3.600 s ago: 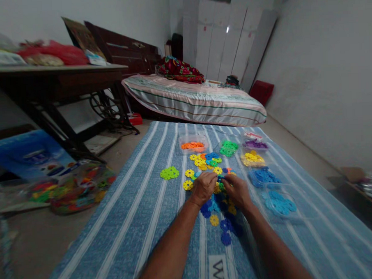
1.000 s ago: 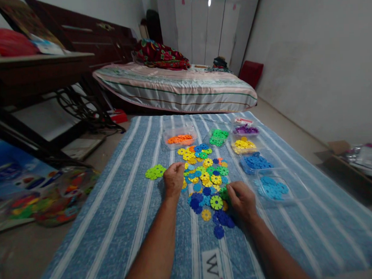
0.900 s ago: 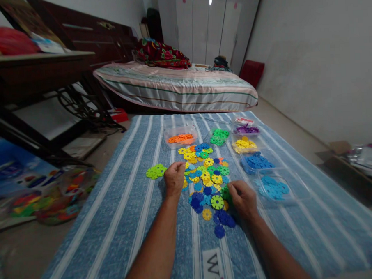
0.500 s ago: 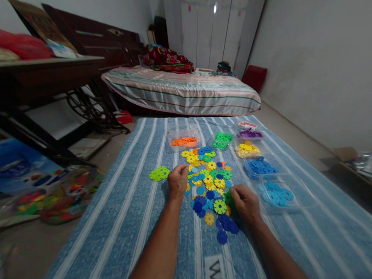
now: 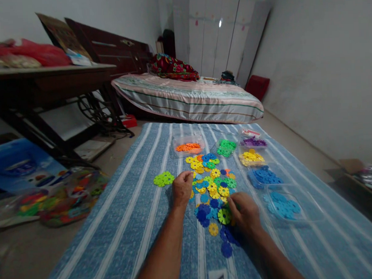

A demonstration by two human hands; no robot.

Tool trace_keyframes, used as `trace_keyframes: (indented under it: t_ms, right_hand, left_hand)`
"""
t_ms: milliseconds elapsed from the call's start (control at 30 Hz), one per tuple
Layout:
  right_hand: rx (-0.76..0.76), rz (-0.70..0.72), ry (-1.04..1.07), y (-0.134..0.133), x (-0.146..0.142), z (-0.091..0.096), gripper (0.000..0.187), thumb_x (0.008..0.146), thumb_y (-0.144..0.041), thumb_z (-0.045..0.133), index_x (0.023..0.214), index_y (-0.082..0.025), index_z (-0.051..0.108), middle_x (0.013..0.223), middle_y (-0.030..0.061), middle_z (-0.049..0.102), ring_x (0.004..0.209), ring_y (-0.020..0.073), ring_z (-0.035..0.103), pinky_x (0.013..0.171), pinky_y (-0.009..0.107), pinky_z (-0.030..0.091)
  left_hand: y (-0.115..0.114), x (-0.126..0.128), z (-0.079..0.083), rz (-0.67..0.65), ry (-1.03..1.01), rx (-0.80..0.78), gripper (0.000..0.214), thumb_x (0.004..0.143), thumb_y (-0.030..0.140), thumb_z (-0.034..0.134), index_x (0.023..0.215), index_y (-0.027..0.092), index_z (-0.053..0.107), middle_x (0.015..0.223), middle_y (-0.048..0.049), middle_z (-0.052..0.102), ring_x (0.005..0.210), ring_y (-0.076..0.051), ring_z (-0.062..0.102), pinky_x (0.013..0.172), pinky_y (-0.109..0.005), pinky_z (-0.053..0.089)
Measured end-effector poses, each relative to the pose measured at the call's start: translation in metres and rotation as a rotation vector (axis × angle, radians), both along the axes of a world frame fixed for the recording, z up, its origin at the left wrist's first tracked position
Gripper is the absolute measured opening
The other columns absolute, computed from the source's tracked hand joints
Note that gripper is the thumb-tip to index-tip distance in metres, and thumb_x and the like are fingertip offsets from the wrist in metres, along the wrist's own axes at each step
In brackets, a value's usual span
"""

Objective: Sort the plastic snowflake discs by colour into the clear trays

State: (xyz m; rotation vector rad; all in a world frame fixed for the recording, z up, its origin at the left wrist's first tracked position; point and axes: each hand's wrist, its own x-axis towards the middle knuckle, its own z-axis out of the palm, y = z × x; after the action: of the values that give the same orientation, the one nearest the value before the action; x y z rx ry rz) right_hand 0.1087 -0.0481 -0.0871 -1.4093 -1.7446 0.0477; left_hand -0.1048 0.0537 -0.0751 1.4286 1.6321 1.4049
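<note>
A heap of flat plastic snowflake discs [image 5: 211, 183] in yellow, blue, green and orange lies on a blue striped mat [image 5: 131, 224]. My left hand [image 5: 182, 189] rests at the heap's left edge, fingers curled into a loose fist; what it holds, if anything, is hidden. My right hand [image 5: 244, 213] lies on the heap's near right side, fingers pinched on a green disc [image 5: 224, 216] with a yellow centre. A small cluster of lime discs [image 5: 163, 178] lies apart to the left.
Clear tubs hold sorted discs: orange [image 5: 189, 147], green [image 5: 227, 147], purple [image 5: 254, 142], yellow [image 5: 251, 157], dark blue [image 5: 264, 176], light blue [image 5: 283, 203]. A bag of mixed discs [image 5: 68, 198] lies left of the mat. A bed [image 5: 190, 98] and a dark table [image 5: 47, 79] stand beyond.
My hands, joined over the heap 3.6 s ago, have parted. The left hand now sits at the heap's left edge; the right hand has closed on the green disc.
</note>
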Motion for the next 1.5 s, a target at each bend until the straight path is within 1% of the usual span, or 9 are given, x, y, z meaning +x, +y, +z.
trace_keyframes:
  t_ms: [200, 400, 533, 700, 1067, 1200, 1300, 1400, 1500]
  right_hand:
    - [-0.008, 0.081, -0.177, 0.061, -0.018, 0.014, 0.016, 0.087, -0.027, 0.056, 0.093, -0.022, 0.070, 0.099, 0.0098, 0.069, 0.093, 0.0238, 0.061, 0.083, 0.036, 0.047]
    - [-0.298, 0.016, -0.398, 0.142, -0.039, 0.031, 0.042, 0.090, -0.042, 0.058, 0.128, -0.026, 0.063, 0.132, 0.0123, 0.057, 0.120, 0.0274, 0.051, 0.098, 0.040, 0.041]
    - [-0.459, 0.024, -0.461, 0.170, -0.050, 0.035, 0.048, 0.092, -0.049, 0.053, 0.136, -0.029, 0.056, 0.134, 0.0115, 0.054, 0.123, 0.0283, 0.046, 0.100, 0.041, 0.037]
    - [-0.414, 0.147, -0.485, 0.159, -0.048, 0.025, 0.040, 0.093, -0.045, 0.055, 0.130, -0.030, 0.059, 0.126, 0.0085, 0.058, 0.116, 0.0255, 0.048, 0.098, 0.040, 0.037]
    - [-0.160, 0.305, -0.359, 0.073, -0.017, 0.008, 0.018, 0.089, -0.030, 0.060, 0.101, -0.025, 0.073, 0.121, 0.0087, 0.064, 0.113, 0.0255, 0.055, 0.098, 0.041, 0.042]
    - [-0.119, 0.363, -0.203, 0.063, -0.003, 0.005, 0.023, 0.093, -0.027, 0.051, 0.082, -0.021, 0.070, 0.093, 0.0064, 0.069, 0.089, 0.0189, 0.060, 0.082, 0.033, 0.045]
    - [-0.076, 0.251, -0.096, 0.066, 0.009, 0.000, 0.029, 0.094, -0.027, 0.046, 0.074, -0.020, 0.065, 0.073, 0.0037, 0.063, 0.073, 0.0165, 0.057, 0.071, 0.029, 0.043]
    - [-0.031, 0.110, -0.006, 0.071, 0.018, -0.007, 0.025, 0.092, -0.027, 0.048, 0.075, -0.020, 0.064, 0.072, 0.0035, 0.063, 0.070, 0.0166, 0.056, 0.069, 0.029, 0.042]
    - [-0.006, 0.084, 0.015, 0.072, 0.022, -0.012, 0.021, 0.091, -0.026, 0.050, 0.078, -0.020, 0.065, 0.076, 0.0046, 0.064, 0.075, 0.0178, 0.057, 0.072, 0.030, 0.043]
  left_hand:
    - [-0.001, -0.001, -0.001, -0.025, 0.002, 0.021, 0.012, 0.078, 0.030, 0.059, 0.074, 0.024, 0.069, 0.076, 0.0012, 0.075, 0.075, -0.018, 0.069, 0.073, -0.026, 0.052]
    - [0.000, -0.002, -0.003, -0.018, 0.035, -0.014, 0.014, 0.078, 0.032, 0.058, 0.075, 0.024, 0.069, 0.078, 0.0011, 0.075, 0.077, -0.018, 0.070, 0.075, -0.025, 0.052]
    - [0.000, -0.004, -0.005, -0.030, 0.050, -0.012, 0.016, 0.079, 0.033, 0.057, 0.079, 0.024, 0.069, 0.083, 0.0003, 0.076, 0.081, -0.018, 0.070, 0.079, -0.026, 0.052]
    - [0.000, -0.003, -0.004, -0.027, 0.045, -0.022, 0.014, 0.079, 0.032, 0.057, 0.078, 0.024, 0.069, 0.082, 0.0003, 0.076, 0.080, -0.018, 0.070, 0.077, -0.026, 0.052]
    - [-0.001, -0.002, 0.001, -0.040, 0.044, 0.002, 0.013, 0.076, 0.031, 0.057, 0.076, 0.025, 0.068, 0.078, 0.0018, 0.075, 0.077, -0.018, 0.069, 0.075, -0.026, 0.052]
    - [0.000, -0.002, 0.001, -0.020, 0.061, 0.013, 0.013, 0.075, 0.032, 0.058, 0.073, 0.025, 0.068, 0.075, 0.0016, 0.074, 0.075, -0.018, 0.069, 0.074, -0.026, 0.052]
    - [0.000, -0.002, -0.001, -0.020, 0.071, 0.010, 0.014, 0.074, 0.033, 0.057, 0.074, 0.024, 0.069, 0.076, 0.0015, 0.074, 0.075, -0.018, 0.069, 0.074, -0.026, 0.052]
    - [0.001, -0.003, -0.002, -0.030, 0.107, 0.008, 0.017, 0.075, 0.035, 0.057, 0.076, 0.024, 0.069, 0.076, 0.0011, 0.074, 0.075, -0.018, 0.069, 0.074, -0.027, 0.052]
    - [0.001, -0.003, -0.004, -0.031, 0.146, 0.016, 0.018, 0.076, 0.036, 0.056, 0.077, 0.023, 0.069, 0.077, 0.0000, 0.074, 0.076, -0.019, 0.069, 0.074, -0.027, 0.052]
